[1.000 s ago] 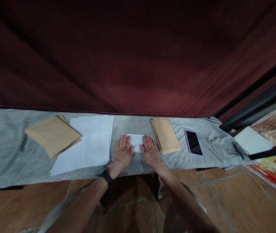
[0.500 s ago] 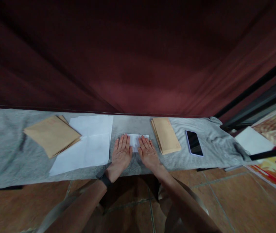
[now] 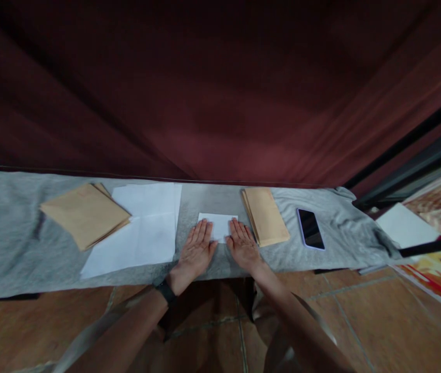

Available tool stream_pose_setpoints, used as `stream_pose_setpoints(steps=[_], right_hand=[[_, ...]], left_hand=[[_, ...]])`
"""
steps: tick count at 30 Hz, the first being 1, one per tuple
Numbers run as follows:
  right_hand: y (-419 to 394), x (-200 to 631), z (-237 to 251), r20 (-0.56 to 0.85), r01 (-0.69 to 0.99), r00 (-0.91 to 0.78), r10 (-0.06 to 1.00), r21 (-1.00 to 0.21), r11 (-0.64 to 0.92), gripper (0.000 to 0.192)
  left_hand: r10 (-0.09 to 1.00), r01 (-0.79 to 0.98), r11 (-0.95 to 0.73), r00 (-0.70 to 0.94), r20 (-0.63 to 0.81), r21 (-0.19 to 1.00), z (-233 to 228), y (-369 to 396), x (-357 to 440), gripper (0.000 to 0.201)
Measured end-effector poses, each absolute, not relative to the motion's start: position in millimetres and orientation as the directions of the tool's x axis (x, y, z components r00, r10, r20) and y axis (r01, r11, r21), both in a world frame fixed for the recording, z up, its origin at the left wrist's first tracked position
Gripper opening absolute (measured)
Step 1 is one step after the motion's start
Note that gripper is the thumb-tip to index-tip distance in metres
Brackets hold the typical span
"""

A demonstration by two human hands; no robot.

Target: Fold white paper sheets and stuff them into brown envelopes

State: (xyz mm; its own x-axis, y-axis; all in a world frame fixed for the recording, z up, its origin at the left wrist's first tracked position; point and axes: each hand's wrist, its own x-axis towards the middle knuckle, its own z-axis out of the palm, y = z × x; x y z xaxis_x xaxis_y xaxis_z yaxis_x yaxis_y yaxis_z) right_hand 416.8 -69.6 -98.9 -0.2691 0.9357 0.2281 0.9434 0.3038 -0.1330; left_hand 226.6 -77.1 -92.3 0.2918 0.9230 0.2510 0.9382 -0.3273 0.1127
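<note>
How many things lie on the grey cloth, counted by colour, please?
White: 2, the folded white paper under both hands and the stack of white sheets.
Brown: 2, the left pile of brown envelopes and the right pile of brown envelopes.
Black: 1, the phone.
Total: 5.

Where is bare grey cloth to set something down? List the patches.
Bare grey cloth lies left of the tan envelope pile, and right of the black phone. Crowded: left hand and right hand on the folded white paper, between white sheets and tan envelope stack.
</note>
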Motion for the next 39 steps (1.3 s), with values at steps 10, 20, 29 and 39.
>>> stream_pose_setpoints(steps=[10, 20, 29, 39], right_hand=[[-71.5, 424.3, -99.7, 0.264, 0.950, -0.236, 0.935, -0.141, 0.280, 0.055], [-69.9, 408.7, -85.3, 0.134, 0.905, -0.377, 0.916, -0.156, 0.395, 0.053], [-69.3, 419.9, -96.9, 0.177, 0.922, -0.350, 0.920, -0.109, 0.372, 0.056], [-62.1, 426.6, -98.3, 0.257, 0.915, -0.323, 0.911, -0.162, 0.370, 0.054]], left_hand=[[0.960, 0.972, -0.202, 0.172, 0.220, 0.122, -92.0, -84.2, 220.1, 0.072], [0.843, 0.837, -0.531, 0.508, 0.176, 0.134, -77.2, -85.1, 237.2, 0.059], [0.839, 0.831, -0.539, 0.518, 0.166, 0.135, -81.4, -90.7, 236.1, 0.062], [0.854, 0.840, -0.519, 0.501, 0.143, 0.158, -76.5, -91.1, 237.7, 0.053]])
